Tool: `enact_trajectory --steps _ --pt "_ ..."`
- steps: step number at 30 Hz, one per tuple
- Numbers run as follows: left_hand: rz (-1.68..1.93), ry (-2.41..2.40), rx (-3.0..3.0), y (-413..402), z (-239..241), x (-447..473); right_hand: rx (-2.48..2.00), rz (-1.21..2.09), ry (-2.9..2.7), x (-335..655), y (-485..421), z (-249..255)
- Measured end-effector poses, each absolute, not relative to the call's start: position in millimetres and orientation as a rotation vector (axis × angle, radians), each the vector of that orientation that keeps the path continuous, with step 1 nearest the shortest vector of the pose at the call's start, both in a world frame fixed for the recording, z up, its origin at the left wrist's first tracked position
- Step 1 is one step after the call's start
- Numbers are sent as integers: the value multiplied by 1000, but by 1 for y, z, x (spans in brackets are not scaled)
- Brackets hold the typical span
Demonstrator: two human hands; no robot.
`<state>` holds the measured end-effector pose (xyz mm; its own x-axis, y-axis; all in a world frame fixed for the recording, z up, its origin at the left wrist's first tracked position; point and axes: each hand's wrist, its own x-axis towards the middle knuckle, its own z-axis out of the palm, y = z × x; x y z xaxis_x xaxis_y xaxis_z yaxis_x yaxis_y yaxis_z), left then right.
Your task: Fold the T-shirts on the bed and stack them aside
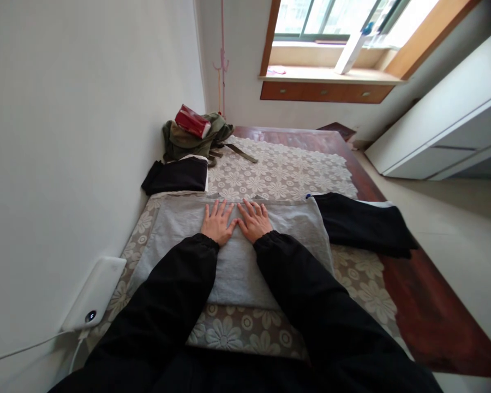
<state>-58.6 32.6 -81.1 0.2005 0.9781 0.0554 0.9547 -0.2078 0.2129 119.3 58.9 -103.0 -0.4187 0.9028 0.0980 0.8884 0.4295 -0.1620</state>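
A grey garment with black sleeves [237, 256] lies spread flat on a floral lace cover [286, 169]. My left hand [217, 221] rests palm down on its upper middle, fingers stretched out. Right beside it, almost touching, my right hand [253, 220] lies flat in the same way. Neither hand holds anything. One black sleeve [364, 224] stretches out to the right, the other [175, 176] to the upper left. Both my arms are in black sleeves.
A white power bank [95, 293] with a cable lies at the left by the wall. A green heap of clothing [196, 139] with a red packet [192, 121] on it sits at the far end. Dark wood [425, 305] borders the cover on the right; a white cabinet [445, 131] stands beyond.
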Motion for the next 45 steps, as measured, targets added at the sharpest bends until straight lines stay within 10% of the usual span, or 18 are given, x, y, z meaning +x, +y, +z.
enact_trajectory --steps 45 --pt "312 1880 2639 35 -119 -67 -1395 285 -2606 126 58 -114"
